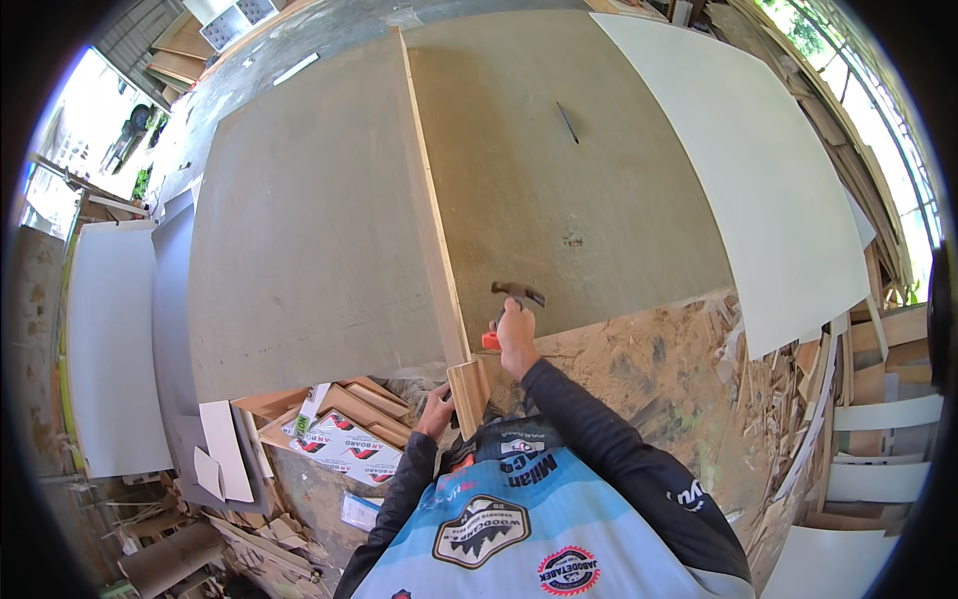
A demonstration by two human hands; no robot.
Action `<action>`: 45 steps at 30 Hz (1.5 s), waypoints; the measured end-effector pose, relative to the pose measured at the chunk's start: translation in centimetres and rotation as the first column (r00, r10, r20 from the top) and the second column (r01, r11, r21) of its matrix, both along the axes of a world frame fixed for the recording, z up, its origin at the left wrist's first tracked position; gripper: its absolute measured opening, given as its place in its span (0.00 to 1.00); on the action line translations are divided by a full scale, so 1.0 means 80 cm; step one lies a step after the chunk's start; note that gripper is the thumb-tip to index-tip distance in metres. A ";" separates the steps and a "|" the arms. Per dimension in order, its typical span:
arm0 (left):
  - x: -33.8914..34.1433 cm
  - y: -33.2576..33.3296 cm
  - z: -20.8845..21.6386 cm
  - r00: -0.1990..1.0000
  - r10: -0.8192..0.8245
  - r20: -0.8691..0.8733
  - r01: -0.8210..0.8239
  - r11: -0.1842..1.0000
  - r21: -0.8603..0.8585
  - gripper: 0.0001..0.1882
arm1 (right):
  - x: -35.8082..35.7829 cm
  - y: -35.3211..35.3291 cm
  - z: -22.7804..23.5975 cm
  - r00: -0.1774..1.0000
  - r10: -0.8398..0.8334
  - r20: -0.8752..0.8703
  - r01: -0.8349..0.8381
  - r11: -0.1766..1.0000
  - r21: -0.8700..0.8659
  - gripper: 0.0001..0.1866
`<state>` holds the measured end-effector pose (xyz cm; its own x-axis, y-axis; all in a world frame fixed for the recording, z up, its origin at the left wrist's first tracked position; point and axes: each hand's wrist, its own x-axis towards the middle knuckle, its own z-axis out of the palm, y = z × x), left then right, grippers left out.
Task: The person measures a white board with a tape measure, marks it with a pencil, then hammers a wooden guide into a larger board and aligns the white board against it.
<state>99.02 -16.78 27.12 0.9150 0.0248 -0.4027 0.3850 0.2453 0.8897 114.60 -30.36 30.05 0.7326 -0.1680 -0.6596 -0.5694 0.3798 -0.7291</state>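
Observation:
My right hand point(516, 339) is closed round a claw hammer point(518, 294), its metal head above the fist. An orange piece point(490, 341) shows beside that fist; whether it belongs to the hammer cannot be told. A long narrow wooden board point(431, 220) stands on edge along the brown worktop. At its near end sits a short wooden piece point(467, 396), close to my body. My left hand point(435, 411) is closed against the left side of this short piece, its fingertips partly hidden. The hammer head is above the worktop, right of the long board.
The large brown worktop point(309, 230) spreads out ahead, with a thin dark pen-like stick point(568, 123) on its right half. White sheets point(748, 170) flank it on the right. Wood offcuts point(369, 404) and a bag-like packet point(359, 510) lie below left. Sawdust point(629, 369) covers the ground at right.

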 end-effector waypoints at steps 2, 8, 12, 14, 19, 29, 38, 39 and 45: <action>-0.002 0.013 -0.012 0.998 -0.059 -0.039 0.060 0.998 0.019 0.22 | -0.010 0.011 -0.007 0.982 0.186 -0.016 -0.187 0.980 -0.061 0.16; 0.002 0.039 -0.003 0.967 -0.215 -0.139 0.226 0.972 0.067 0.23 | 0.044 0.027 -0.005 0.988 0.137 0.070 -0.139 0.990 0.037 0.15; -0.006 0.031 -0.005 0.991 -0.102 -0.085 0.103 0.995 0.013 0.24 | 0.013 0.025 0.009 1.000 0.031 -0.007 -0.031 1.000 -0.003 0.15; -0.008 0.035 -0.016 0.995 -0.069 -0.069 0.069 0.998 0.003 0.24 | 0.007 0.021 0.007 0.991 0.132 -0.015 -0.132 0.991 0.000 0.15; -0.024 0.073 -0.046 0.973 -0.030 -0.231 0.013 0.997 -0.073 0.22 | 0.025 0.018 0.012 0.977 0.213 -0.019 -0.210 0.971 0.119 0.15; -0.029 0.083 -0.047 0.982 -0.062 -0.179 0.074 0.995 0.063 0.23 | 0.005 0.053 0.007 0.989 0.117 0.096 -0.117 0.993 -0.001 0.16; -0.040 0.075 0.046 0.982 -0.150 -0.118 0.177 0.948 0.263 0.22 | 0.032 0.054 -0.013 0.991 0.133 -0.026 -0.128 0.982 0.141 0.13; -0.051 0.084 0.045 0.980 -0.175 -0.094 0.196 0.924 0.329 0.22 | 0.039 0.067 -0.008 0.997 0.080 0.003 -0.079 0.985 0.155 0.13; -0.130 0.117 0.004 0.952 -0.225 -0.206 0.264 0.946 0.190 0.22 | 0.084 0.105 0.015 0.956 -0.282 0.079 0.265 0.947 0.181 0.13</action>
<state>88.63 -7.41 27.47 0.8167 -0.0878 -0.5703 0.5667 -0.0637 0.8214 121.33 -21.96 31.25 0.7393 -0.2654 -0.6189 -0.3516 0.6316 -0.6909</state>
